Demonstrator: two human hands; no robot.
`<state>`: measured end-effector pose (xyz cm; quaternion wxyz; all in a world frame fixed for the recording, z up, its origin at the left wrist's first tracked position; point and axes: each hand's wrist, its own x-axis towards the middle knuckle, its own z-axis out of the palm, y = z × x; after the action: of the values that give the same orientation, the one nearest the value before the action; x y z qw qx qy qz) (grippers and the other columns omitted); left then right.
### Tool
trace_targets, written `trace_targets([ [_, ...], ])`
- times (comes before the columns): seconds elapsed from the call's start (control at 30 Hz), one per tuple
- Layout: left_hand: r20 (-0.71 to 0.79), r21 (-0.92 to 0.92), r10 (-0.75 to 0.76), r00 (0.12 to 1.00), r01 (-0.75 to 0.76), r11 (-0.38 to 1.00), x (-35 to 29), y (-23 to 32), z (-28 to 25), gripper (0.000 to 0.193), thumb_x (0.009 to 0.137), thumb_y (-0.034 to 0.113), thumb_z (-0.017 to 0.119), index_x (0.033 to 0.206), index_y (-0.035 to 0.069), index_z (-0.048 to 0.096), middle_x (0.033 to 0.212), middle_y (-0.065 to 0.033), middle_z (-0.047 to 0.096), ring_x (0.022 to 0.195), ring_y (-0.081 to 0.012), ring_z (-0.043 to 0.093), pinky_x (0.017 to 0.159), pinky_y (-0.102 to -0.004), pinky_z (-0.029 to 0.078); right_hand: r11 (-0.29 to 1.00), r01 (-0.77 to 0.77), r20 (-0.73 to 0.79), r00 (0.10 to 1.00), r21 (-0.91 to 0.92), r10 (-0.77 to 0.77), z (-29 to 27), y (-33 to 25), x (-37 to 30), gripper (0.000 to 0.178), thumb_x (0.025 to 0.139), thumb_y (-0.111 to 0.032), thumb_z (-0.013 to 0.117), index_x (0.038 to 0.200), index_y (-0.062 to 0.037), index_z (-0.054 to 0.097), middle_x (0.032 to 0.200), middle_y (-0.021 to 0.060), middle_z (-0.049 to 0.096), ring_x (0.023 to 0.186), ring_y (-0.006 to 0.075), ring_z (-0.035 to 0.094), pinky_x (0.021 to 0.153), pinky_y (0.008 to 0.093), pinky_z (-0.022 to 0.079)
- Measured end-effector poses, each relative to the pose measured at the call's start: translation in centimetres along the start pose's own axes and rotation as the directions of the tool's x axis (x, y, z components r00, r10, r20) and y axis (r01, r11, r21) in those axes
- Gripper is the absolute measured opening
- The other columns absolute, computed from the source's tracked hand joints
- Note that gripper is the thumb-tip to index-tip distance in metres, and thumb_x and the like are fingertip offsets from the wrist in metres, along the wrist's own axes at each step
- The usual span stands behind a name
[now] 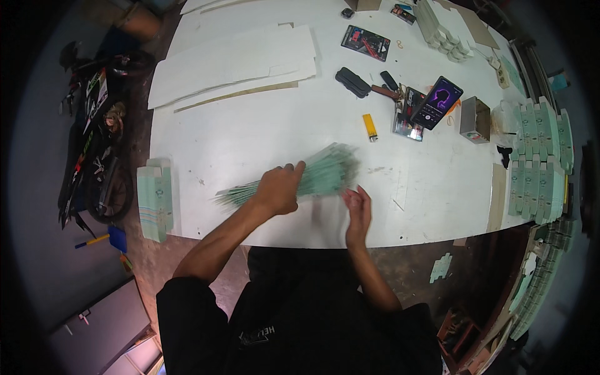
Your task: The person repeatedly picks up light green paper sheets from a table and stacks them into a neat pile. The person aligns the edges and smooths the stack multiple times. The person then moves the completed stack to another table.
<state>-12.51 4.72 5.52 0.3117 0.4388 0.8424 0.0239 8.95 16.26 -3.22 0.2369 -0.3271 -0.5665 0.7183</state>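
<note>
My left hand [279,189] is wrapped over a fanned stack of thin pale-green card sheets [326,169], which look like flat carton blanks. The stack is held over the white table [250,134], and its right end is smeared by motion. Just below that right end is my right hand [358,215], fingers raised and somewhat apart, with nothing seen in them. Whether its fingertips touch the sheets I cannot tell.
Green cartons [154,200] stand at the table's left edge, with more green cartons [536,162] stacked at the right. Beyond my hands lie a yellow lighter [370,127], a phone [437,103], a dark case [353,82] and large white sheets [234,65]. A motorbike [100,137] stands at left.
</note>
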Motion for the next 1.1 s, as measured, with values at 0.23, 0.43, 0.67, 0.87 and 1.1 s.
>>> trace_targets([
  [0.23,-0.278,0.123,0.144,0.95,-0.114,0.986,-4.2,4.2,4.3,0.086,0.06,0.012,0.084,0.138,-0.003,0.05,0.111,-0.021,0.059,0.101,-0.0361,0.062,0.088,-0.0426,0.054,0.881,0.452,0.071,0.892,-0.14,-0.447,0.6,-9.3,-0.7,0.061,0.107,-0.038,0.054,0.146,0.0093,0.046,0.137,0.0228,0.059,0.127,0.0304,0.058,0.115,0.0461,0.04],
  [0.43,-0.302,0.001,0.129,0.944,-0.135,0.991,-2.5,3.1,4.9,0.077,0.064,0.01,0.077,0.136,-0.002,0.052,0.111,-0.019,0.059,0.1,-0.036,0.063,0.087,-0.0434,0.054,0.75,0.634,0.509,0.715,-0.185,-0.479,5.1,-6.8,3.3,0.07,0.1,-0.039,0.06,0.149,0.0089,0.046,0.154,0.0296,0.048,0.149,0.0413,0.042,0.124,0.0558,0.028],
  [0.67,-0.058,0.03,0.178,0.982,-0.177,0.984,-1.8,2.0,4.1,0.077,0.066,0.02,0.084,0.134,0.003,0.052,0.114,-0.0181,0.06,0.104,-0.0363,0.064,0.089,-0.0456,0.055,0.931,0.356,0.332,0.89,-0.08,-0.312,2.2,-7.0,4.7,0.062,0.107,-0.033,0.047,0.151,0.0098,0.043,0.157,0.0287,0.046,0.146,0.043,0.044,0.125,0.0477,0.027],
  [0.87,-0.242,0.019,0.395,0.886,-0.403,0.915,-3.9,3.7,4.6,0.081,0.063,0.017,0.086,0.134,-0.001,0.053,0.113,-0.0181,0.063,0.101,-0.0365,0.065,0.089,-0.0453,0.055,0.424,0.518,0.489,0.852,-0.743,-0.186,0.5,-10.0,0.6,0.069,0.101,-0.041,0.062,0.152,0.0026,0.048,0.154,0.0272,0.048,0.147,0.0421,0.043,0.125,0.0661,0.017],
  [1.1,-0.024,0.02,0.397,0.918,-0.396,0.918,-3.0,4.1,2.6,0.108,0.083,0.072,0.074,0.151,-0.006,0.043,0.138,-0.0276,0.059,0.126,-0.0444,0.06,0.109,-0.0501,0.047,0.124,0.454,0.461,0.887,-0.883,0.038,0.7,-6.6,-0.8,0.083,0.097,-0.057,0.063,0.163,-0.0142,0.038,0.168,0.0289,0.027,0.156,0.0505,0.021,0.114,0.0852,0.008],
])
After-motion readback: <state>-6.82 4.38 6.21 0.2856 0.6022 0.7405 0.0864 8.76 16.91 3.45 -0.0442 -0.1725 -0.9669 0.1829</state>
